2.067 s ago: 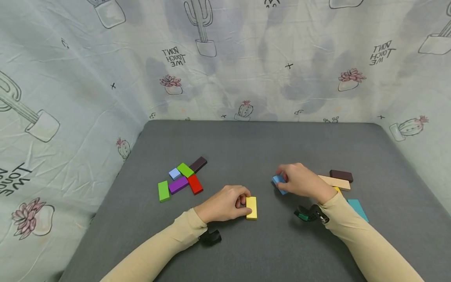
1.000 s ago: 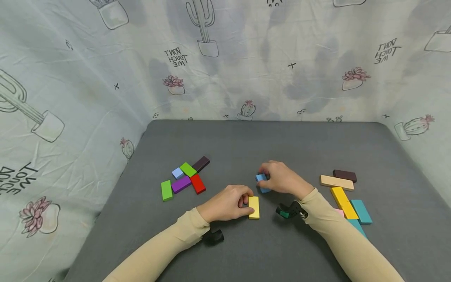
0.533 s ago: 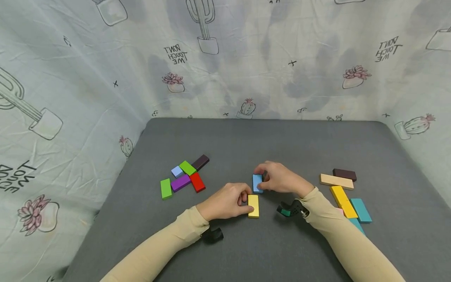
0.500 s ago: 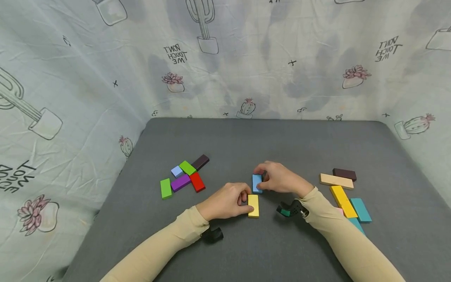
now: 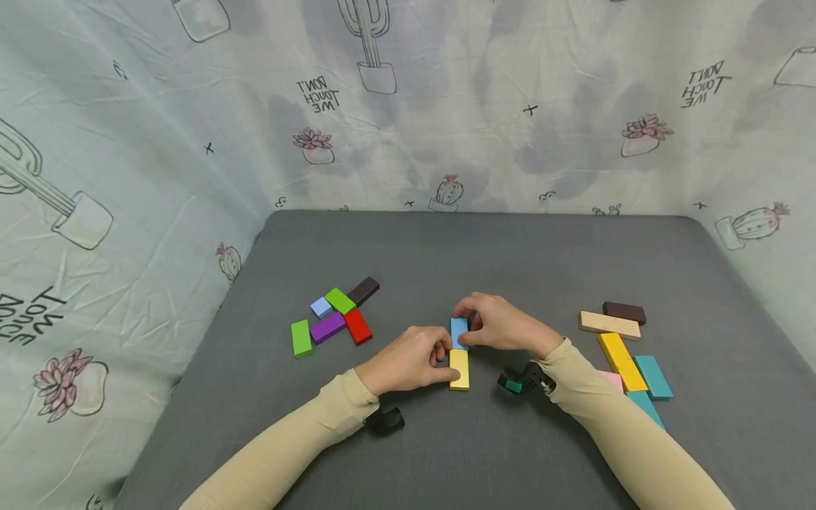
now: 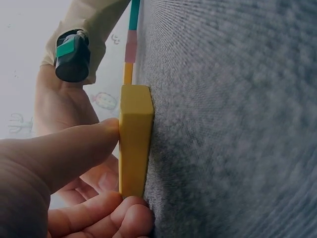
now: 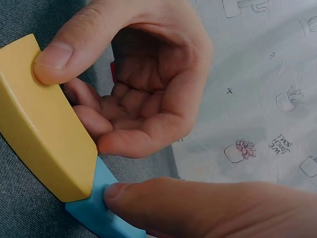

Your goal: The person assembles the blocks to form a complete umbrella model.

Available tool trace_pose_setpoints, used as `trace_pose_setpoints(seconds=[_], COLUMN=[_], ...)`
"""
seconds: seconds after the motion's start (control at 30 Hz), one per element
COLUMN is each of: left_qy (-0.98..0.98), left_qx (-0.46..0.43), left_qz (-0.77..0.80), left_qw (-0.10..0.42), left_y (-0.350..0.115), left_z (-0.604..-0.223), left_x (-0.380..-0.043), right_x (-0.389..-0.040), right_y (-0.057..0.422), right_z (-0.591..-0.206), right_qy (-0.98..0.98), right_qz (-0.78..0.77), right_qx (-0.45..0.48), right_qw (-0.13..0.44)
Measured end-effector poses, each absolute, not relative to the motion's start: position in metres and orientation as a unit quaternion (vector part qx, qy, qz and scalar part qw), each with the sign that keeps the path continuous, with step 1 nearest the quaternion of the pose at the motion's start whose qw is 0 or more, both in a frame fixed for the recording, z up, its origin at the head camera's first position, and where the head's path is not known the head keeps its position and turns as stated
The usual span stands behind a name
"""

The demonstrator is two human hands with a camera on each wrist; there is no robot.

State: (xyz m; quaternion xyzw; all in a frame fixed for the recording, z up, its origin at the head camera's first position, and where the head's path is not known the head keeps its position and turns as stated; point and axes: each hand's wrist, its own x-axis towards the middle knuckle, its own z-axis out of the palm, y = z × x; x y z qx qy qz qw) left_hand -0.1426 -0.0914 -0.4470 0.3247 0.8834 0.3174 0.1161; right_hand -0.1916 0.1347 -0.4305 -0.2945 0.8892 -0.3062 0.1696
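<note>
My left hand (image 5: 408, 360) holds a yellow block (image 5: 459, 372) flat on the grey table. In the left wrist view its thumb presses the block's broad face, and its curled fingers touch the far end. With thumb and fingers, my right hand (image 5: 506, 326) pinches a blue block (image 5: 457, 333) just beyond the yellow one. The two blocks lie end to end, roughly in line. In the right wrist view the blue block (image 7: 101, 208) meets the end of the yellow block (image 7: 47, 124), and part of it is cut off by the frame's lower edge.
On the left lie green (image 5: 302, 338), purple (image 5: 328, 327), red (image 5: 358, 326), pale blue (image 5: 321, 307) and dark (image 5: 364, 290) blocks. On the right are beige (image 5: 609, 325), dark brown (image 5: 625, 312), orange-yellow (image 5: 622, 361), teal (image 5: 653, 377) and pink (image 5: 613, 380) blocks, some partly behind the right sleeve.
My right hand has brought the blue block leftward and straightened it. A small gap half a second ago has closed against the yellow block. The left hand has stayed on the yellow block.
</note>
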Motion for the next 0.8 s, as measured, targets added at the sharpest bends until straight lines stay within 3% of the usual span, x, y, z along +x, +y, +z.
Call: trace_pose_setpoints(seconds=[0.8], left_qy=[0.884], left_qx=[0.325], left_qz=[0.318], left_qw=[0.110], left_y=[-0.0921], left_z=[-0.4470], left_x=[-0.1441], right_x=[-0.1908], right_y=[0.1344], right_z=[-0.4302], right_qy=[0.886], right_qz=[-0.311], right_qx=[-0.302], right_qw=[0.165])
